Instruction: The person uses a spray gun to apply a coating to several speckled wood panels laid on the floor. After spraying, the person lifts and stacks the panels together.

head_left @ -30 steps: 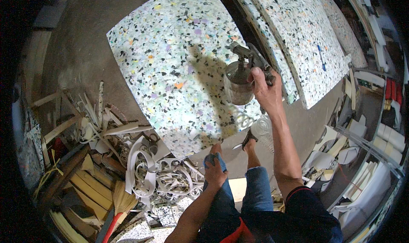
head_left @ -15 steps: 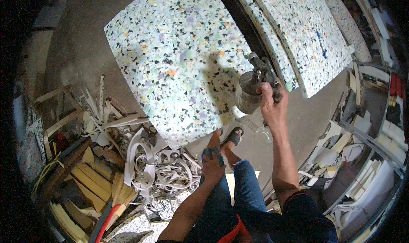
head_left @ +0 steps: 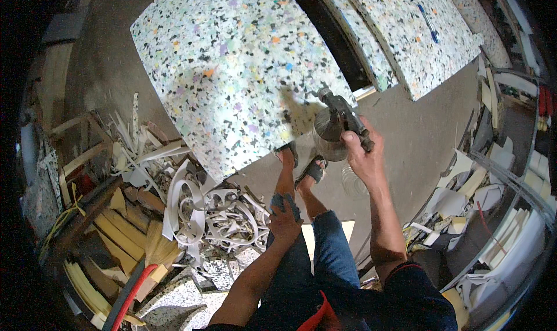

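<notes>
The right hand (head_left: 368, 154) is closed around the dark spray gun (head_left: 351, 122), with the thumb laid on the near side of its body. The gun is in front of the person and a little to the right; its clear cup (head_left: 328, 138) hangs under it, to the left of the fingers. The left hand (head_left: 284, 222) is lower and more to the left, at the knee, well apart from the gun. A dark grey patch (head_left: 285, 203) shows at its fingers, and I cannot tell whether this hand grips something or only rests.

The nozzle is directed to the left, toward a speckled foam sheet (head_left: 232, 69), near its right lower corner, and a shadow falls on the sheet there. Below the gun, a clear coiled hose (head_left: 353, 183) appears over the floor (head_left: 418, 119).

Farther to the right, beyond a dark gap, lie more speckled foam slabs (head_left: 400, 23), with a blue pen (head_left: 429, 24) on top. At the left, pale curled scraps (head_left: 229, 220) are heaped beside a broom (head_left: 161, 245).
</notes>
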The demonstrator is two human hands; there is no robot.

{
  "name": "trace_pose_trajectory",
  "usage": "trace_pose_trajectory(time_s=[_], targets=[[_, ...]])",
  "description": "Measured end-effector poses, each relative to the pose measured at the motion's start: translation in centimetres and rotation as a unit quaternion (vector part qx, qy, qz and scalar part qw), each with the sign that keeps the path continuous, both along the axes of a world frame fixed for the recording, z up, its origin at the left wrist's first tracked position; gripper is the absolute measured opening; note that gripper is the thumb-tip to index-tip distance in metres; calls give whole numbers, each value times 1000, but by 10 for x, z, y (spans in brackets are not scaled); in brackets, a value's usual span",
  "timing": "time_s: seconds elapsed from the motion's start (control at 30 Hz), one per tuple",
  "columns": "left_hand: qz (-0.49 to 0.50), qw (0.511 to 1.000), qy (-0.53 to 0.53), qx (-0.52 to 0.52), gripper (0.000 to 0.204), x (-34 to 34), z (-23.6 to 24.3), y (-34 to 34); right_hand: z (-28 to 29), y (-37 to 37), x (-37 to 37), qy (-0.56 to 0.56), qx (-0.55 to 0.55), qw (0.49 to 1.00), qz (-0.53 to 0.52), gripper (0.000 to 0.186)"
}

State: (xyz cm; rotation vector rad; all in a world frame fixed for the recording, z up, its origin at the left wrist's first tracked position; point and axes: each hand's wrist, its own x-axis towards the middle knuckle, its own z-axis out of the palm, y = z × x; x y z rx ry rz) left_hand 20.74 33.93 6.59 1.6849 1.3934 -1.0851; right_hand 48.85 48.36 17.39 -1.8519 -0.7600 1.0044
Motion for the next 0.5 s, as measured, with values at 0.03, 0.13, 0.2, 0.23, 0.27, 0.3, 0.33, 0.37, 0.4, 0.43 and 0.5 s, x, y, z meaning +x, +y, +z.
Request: trace_pose_trajectory(time_s=[0.03,0.13,0.2,0.23,0.27,0.3,0.33,0.37,0.4,0.43,0.5], targets=[[1,1000,6,-2,102,0,0,-6,-2,-8,1,1,8,1000,-7,37],[16,1000,9,3,103,1,-2,-22,-5,-29,-1,-4,0,998,-60,42],[1,1000,22,7,104,1,-4,-32,-9,-41,-6,-37,20,996,-72,43],[-3,1000,24,7,104,1,-6,-37,-13,-47,-7,-44,16,996,-72,43],[4,1000,25,5,103,0,-6,-42,-15,-54,-8,-20,-5,998,-58,42],[14,1000,24,-4,103,0,-7,-47,-18,-61,-7,-31,14,999,-39,42],[22,999,25,-3,103,-1,-7,-52,-20,-69,-6,-29,19,999,-12,43],[28,999,26,-10,103,-1,-8,-57,-22,-77,-3,-22,25,999,7,43],[30,999,28,-8,102,-2,-8,-61,-24,-84,-1,22,-15,1000,-14,40],[33,999,31,-5,102,-2,-8,-65,-26,-91,3,19,12,1000,-7,39],[38,999,26,6,103,-3,-8,-72,-29,-101,7,10,25,1000,-8,38]])
